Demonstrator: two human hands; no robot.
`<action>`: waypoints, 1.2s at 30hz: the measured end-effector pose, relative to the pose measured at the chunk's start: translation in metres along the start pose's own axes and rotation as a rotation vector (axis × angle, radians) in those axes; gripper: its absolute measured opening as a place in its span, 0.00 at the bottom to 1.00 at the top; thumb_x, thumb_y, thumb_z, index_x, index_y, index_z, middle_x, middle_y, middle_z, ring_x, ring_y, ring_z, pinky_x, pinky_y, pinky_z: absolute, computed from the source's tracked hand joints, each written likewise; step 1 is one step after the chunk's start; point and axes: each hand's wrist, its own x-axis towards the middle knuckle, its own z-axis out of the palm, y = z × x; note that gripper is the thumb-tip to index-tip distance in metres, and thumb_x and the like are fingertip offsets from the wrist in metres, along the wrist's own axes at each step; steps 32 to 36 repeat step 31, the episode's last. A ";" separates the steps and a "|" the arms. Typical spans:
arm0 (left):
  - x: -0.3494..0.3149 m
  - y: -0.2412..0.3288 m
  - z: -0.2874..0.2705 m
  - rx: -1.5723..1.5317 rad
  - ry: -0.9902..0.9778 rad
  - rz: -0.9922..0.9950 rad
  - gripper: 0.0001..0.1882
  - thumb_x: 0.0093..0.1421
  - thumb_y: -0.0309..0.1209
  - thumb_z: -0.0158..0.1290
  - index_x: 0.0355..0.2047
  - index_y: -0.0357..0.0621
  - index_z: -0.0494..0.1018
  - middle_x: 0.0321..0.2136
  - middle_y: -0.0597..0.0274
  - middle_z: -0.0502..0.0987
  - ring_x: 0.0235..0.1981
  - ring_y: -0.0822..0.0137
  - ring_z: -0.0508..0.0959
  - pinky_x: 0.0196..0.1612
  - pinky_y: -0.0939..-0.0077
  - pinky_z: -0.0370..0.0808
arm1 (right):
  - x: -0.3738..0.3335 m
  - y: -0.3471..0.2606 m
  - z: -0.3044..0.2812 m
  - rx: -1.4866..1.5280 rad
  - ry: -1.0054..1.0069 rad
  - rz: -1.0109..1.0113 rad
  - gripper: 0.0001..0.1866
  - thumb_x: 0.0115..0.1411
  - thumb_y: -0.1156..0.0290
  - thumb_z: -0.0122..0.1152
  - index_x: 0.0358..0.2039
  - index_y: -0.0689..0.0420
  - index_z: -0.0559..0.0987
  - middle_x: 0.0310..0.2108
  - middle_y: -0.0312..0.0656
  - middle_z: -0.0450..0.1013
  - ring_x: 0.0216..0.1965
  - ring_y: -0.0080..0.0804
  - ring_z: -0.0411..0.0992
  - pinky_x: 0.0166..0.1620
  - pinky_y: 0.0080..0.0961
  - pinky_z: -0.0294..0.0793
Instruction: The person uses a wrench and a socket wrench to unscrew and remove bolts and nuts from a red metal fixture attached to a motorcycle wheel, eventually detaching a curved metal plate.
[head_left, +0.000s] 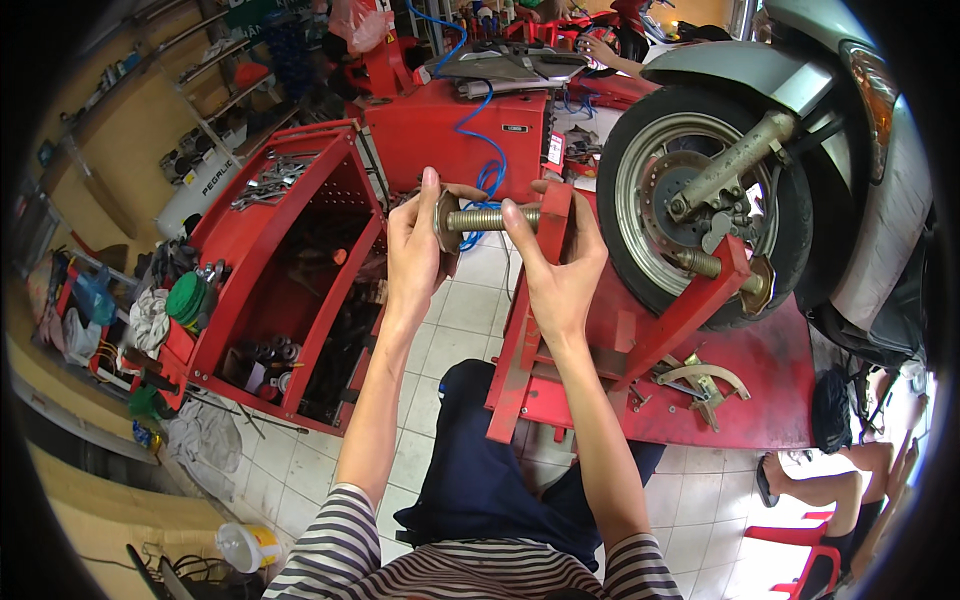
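A thick threaded clamp screw point(488, 219) lies roughly level in front of me, its far end running into the top of a red metal post point(553, 222). My left hand point(408, 255) is closed round the round metal plate point(444, 222) at the screw's left end, thumb up. Wrapped about the top of the post is my right hand point(565, 275), its thumb lying against the threads; its other fingers are partly hidden behind the post. To the right, a second red post point(690, 318) carries a similar threaded screw point(702, 264) beside the motorcycle's front wheel point(640, 200).
The red lift platform point(770, 400) bears a metal bracket piece point(708, 388). At left stands a red tool cart point(225, 335) with wrenches point(272, 180) on top. Another person's hand point(600, 50) shows at the back; someone's legs point(835, 490) and a red stool point(800, 560) are lower right.
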 end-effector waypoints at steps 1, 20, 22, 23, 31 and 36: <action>-0.003 0.004 0.000 -0.011 -0.007 -0.043 0.32 0.73 0.50 0.33 0.42 0.33 0.77 0.17 0.69 0.71 0.11 0.79 0.64 0.14 0.84 0.58 | 0.000 0.001 0.001 -0.004 0.023 -0.012 0.19 0.57 0.70 0.69 0.45 0.65 0.74 0.32 0.37 0.74 0.33 0.19 0.70 0.39 0.19 0.71; 0.004 -0.013 -0.020 -0.132 -0.265 0.028 0.30 0.71 0.54 0.36 0.43 0.36 0.69 0.19 0.67 0.64 0.17 0.75 0.66 0.26 0.81 0.65 | 0.013 -0.003 -0.004 0.067 -0.125 -0.006 0.29 0.54 0.73 0.72 0.52 0.59 0.66 0.36 0.45 0.77 0.38 0.26 0.76 0.42 0.24 0.75; 0.004 -0.004 -0.018 -0.106 -0.253 -0.049 0.28 0.71 0.54 0.35 0.37 0.39 0.69 0.18 0.67 0.63 0.17 0.75 0.65 0.22 0.80 0.64 | 0.013 -0.001 -0.002 0.076 -0.094 -0.028 0.28 0.52 0.73 0.73 0.49 0.58 0.66 0.34 0.43 0.78 0.38 0.27 0.77 0.42 0.25 0.75; 0.003 -0.004 -0.017 -0.094 -0.217 -0.076 0.30 0.70 0.57 0.33 0.37 0.40 0.69 0.17 0.67 0.63 0.16 0.74 0.64 0.21 0.79 0.64 | 0.013 0.001 -0.001 0.081 -0.078 -0.038 0.28 0.51 0.73 0.74 0.48 0.57 0.67 0.33 0.43 0.78 0.37 0.27 0.77 0.42 0.25 0.75; 0.005 -0.006 -0.012 -0.202 -0.253 -0.093 0.33 0.69 0.61 0.31 0.40 0.42 0.69 0.20 0.62 0.71 0.19 0.71 0.71 0.21 0.76 0.70 | 0.015 0.006 -0.009 0.082 -0.170 0.051 0.33 0.48 0.72 0.76 0.50 0.55 0.65 0.36 0.44 0.78 0.39 0.30 0.79 0.45 0.27 0.76; 0.005 -0.006 -0.012 -0.202 -0.253 -0.093 0.33 0.69 0.61 0.31 0.40 0.42 0.69 0.20 0.62 0.71 0.19 0.71 0.71 0.21 0.76 0.70 | 0.015 0.006 -0.009 0.082 -0.170 0.051 0.33 0.48 0.72 0.76 0.50 0.55 0.65 0.36 0.44 0.78 0.39 0.30 0.79 0.45 0.27 0.76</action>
